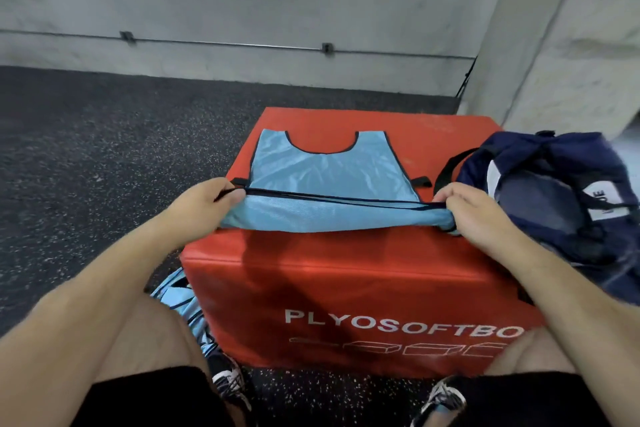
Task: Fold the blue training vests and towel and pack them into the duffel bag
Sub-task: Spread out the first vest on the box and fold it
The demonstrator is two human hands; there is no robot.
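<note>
A light blue training vest (329, 170) with black trim lies on top of the red plyo box (346, 274), neck opening facing away from me. Its near hem is lifted off the box. My left hand (204, 201) pinches the hem's left corner and my right hand (474, 208) grips the right corner, which is bunched in my fingers. A navy duffel bag (554, 198) sits on the box's right end, right beside my right hand. More light blue vest fabric (180, 302) hangs by my left knee, left of the box. No towel is in view.
The box stands on dark speckled rubber floor (104, 149). A grey concrete wall (311, 10) with a thin rail runs behind, and a concrete pillar (561, 45) rises at the back right. My knees and shoes frame the box's front face.
</note>
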